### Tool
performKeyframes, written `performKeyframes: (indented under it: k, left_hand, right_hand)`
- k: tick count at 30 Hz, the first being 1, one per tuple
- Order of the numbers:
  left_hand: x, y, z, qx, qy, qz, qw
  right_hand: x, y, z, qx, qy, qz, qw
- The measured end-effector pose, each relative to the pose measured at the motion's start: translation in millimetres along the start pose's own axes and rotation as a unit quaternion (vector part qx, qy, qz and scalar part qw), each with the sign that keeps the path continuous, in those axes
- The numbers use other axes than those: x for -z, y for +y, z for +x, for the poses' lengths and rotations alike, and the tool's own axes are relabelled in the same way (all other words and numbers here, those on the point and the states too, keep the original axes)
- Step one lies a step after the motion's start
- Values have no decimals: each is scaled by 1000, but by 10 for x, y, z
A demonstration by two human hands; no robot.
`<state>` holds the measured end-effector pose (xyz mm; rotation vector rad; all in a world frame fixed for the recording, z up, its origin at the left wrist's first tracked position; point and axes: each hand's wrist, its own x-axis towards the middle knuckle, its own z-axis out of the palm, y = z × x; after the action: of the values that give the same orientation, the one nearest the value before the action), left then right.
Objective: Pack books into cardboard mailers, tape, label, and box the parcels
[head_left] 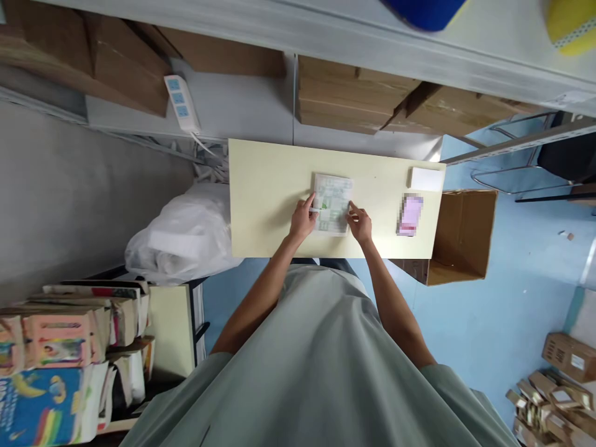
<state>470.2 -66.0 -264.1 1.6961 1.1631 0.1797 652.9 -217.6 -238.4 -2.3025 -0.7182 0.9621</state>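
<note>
A flat, pale booklet (333, 194) with green print lies on the cream table (270, 180) in front of me. My left hand (302, 219) is at its left edge, the index fingertip touching the edge. A thin white stick (315, 210) sticks out from between the fingers of this hand over the page; its exact kind is too small to make out. At the booklet's right edge, my right hand (360, 225) has its index finger and thumb on the border, with the other fingers curled.
On the table's right lie a blurred pink phone-like item (410, 215) and a white box (426, 179). An open carton (463, 236) stands beyond the right end. A plastic bag (181, 239) bulges at the left end, with stacked books (60, 341) below. A power strip (181, 102) lies behind.
</note>
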Motion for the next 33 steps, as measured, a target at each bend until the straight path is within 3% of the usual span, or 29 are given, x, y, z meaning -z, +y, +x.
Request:
performKeyframes:
  k: [9,14,18,22,27,33]
  left_hand:
    - [1297,-655,238,49,24,74,996]
    - [1701,-876,375,74,34,87,993]
    - [1740,-886,428,85,60,82,991]
    - [1682,-777,323,109,114,63,985]
    - [1613,-598,-49,99,181,68,976]
    - [1402,-332,-574,86,214,46,972]
  right_hand:
    - [-1122,-949,285,56,-47,-41,996]
    - [-1528,-1270,405,72,-49,-49,995]
    - [-1617,-1310,433,84,-38,-36,995]
    - [-1549,-1269,407,86,-50,-4,995]
    - [-1350,-1180,222,110,-44,66,991]
    - [-1015,-1055,-161,123,-69,96,985]
